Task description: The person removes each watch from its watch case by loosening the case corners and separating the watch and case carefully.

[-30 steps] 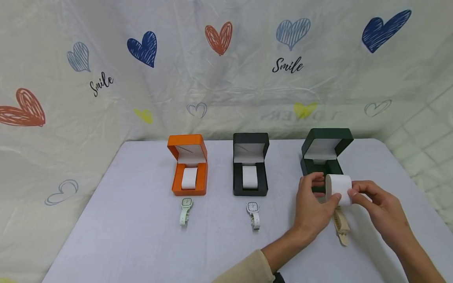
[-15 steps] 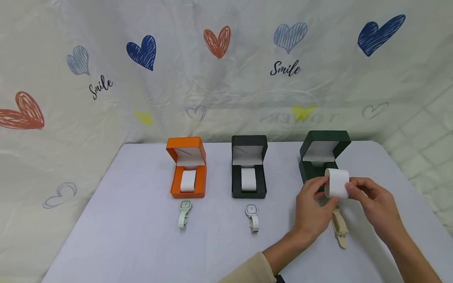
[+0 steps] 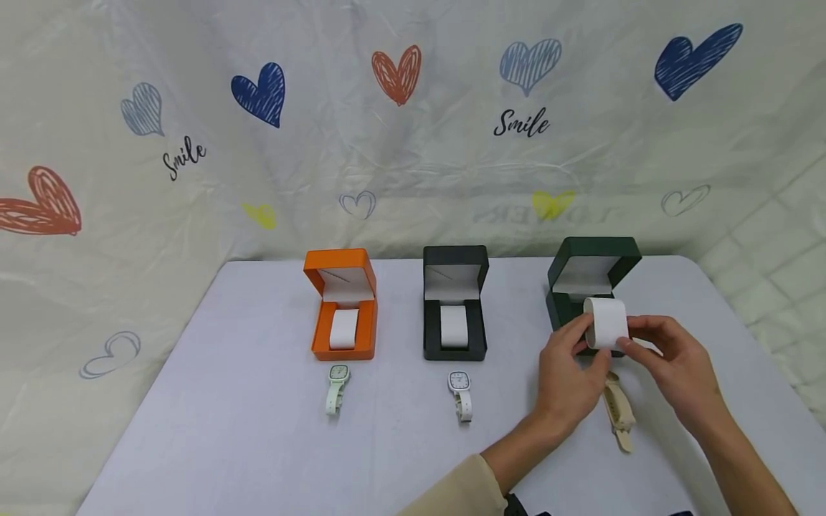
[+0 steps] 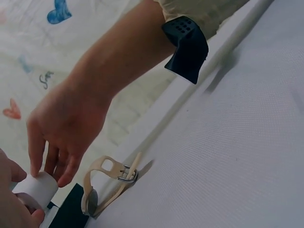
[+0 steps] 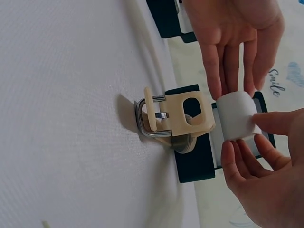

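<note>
Both hands hold a white watch cushion (image 3: 606, 326) over the front of an open dark green watch box (image 3: 595, 248). My left hand (image 3: 568, 383) grips its left end with thumb and fingers. At the other end, my right hand (image 3: 674, 373) pinches it between thumb and fingertips. The right wrist view shows the cushion (image 5: 236, 116) held from two sides, with the green box (image 5: 194, 164) behind it. A beige watch (image 3: 618, 412) lies on the table in front of this box, its buckled strap (image 4: 114, 167) plain in the left wrist view.
An orange watch box (image 3: 368, 326) and a black watch box (image 3: 480, 330) stand open to the left, each with a white cushion inside. A pale green watch (image 3: 337, 387) and a white watch (image 3: 460, 394) lie before them. A heart-printed curtain (image 3: 413, 158) hangs behind the table.
The cushion has moved up and slightly left in the head view, farther over the green box. Both hands have kept hold of it; the right hand has shifted left with it.
</note>
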A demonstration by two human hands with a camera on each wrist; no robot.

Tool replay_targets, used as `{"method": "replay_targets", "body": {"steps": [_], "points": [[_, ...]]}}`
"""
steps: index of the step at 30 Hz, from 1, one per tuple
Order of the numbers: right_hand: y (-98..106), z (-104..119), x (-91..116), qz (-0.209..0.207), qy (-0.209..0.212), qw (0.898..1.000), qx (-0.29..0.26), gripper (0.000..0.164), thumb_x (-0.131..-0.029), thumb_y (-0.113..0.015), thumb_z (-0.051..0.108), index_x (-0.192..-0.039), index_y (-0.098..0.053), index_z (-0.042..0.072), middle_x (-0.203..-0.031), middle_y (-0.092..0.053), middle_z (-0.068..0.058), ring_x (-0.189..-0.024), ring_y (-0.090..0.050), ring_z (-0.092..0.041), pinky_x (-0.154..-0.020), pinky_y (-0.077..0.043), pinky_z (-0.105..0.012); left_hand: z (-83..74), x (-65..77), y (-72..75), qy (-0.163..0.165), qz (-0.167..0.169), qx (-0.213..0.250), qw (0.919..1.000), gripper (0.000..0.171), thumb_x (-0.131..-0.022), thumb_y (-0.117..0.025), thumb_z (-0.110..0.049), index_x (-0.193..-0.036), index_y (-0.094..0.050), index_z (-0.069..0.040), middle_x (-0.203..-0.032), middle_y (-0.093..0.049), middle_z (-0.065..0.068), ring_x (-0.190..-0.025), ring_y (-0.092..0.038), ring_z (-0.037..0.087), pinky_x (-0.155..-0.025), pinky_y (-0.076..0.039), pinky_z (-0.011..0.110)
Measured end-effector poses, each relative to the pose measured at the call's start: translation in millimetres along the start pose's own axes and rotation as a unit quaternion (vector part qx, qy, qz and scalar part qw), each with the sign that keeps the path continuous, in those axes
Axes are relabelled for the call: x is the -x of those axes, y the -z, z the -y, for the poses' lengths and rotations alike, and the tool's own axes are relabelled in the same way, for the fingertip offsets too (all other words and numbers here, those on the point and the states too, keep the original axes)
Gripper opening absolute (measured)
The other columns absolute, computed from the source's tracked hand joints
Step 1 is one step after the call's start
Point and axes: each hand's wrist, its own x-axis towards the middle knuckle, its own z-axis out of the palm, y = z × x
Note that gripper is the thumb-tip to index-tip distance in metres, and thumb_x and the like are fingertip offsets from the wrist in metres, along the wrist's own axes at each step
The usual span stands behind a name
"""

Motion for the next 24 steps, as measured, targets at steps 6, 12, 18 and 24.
{"method": "replay_targets", "body": {"steps": [6, 12, 18, 24], "points": [[-3.4, -1.1, -1.9, -0.008, 0.0, 1.0, 0.02, 0.032, -0.097, -0.072, 0.005, -0.128, -0.061, 0.006, -0.116, -0.06, 0.03, -0.108, -0.057, 0.016, -0.085, -0.046, 0.003, 1.7, -3.9, -0.6, 0.004, 0.003, -0.01, 0.9999, 0.051, -0.099, -0.066, -0.006, -0.149, -0.055, -0.012, -0.151, -0.058, 0.002, -0.137, -0.053, 0.006, -0.105, -0.052, 0.016], [-7.1, -1.9, -4.6, -0.012, 0.005, 0.998, 0.055, 0.036, -0.099, -0.072, 0.012, -0.13, -0.059, 0.002, -0.115, -0.057, 0.031, -0.107, -0.055, 0.018, -0.084, -0.043, 0.004, 5.2, -8.2, -1.0, 0.007, 0.005, -0.019, 0.9998, 0.052, -0.099, -0.065, -0.003, -0.149, -0.055, -0.01, -0.152, -0.058, 0.003, -0.137, -0.054, 0.007, -0.105, -0.051, 0.015], [-9.7, -3.0, -6.5, -0.02, 0.012, 0.997, 0.075, 0.039, -0.1, -0.071, 0.016, -0.131, -0.058, -0.003, -0.113, -0.056, 0.034, -0.106, -0.052, 0.022, -0.084, -0.041, 0.005, 7.5, -11.5, -3.8, 0.025, 0.011, -0.03, 0.9992, 0.053, -0.099, -0.065, -0.003, -0.15, -0.054, -0.009, -0.154, -0.055, 0.003, -0.137, -0.053, 0.005, -0.104, -0.051, 0.014], [-11.7, -5.6, -7.9, -0.026, 0.015, 0.996, 0.082, 0.039, -0.1, -0.07, 0.015, -0.132, -0.057, -0.005, -0.112, -0.054, 0.037, -0.104, -0.051, 0.024, -0.083, -0.04, 0.005, 5.3, -15.2, -2.8, 0.027, 0.02, -0.062, 0.9975, 0.053, -0.099, -0.066, -0.005, -0.15, -0.053, -0.008, -0.154, -0.053, 0.004, -0.137, -0.053, 0.004, -0.101, -0.052, 0.012]]}}
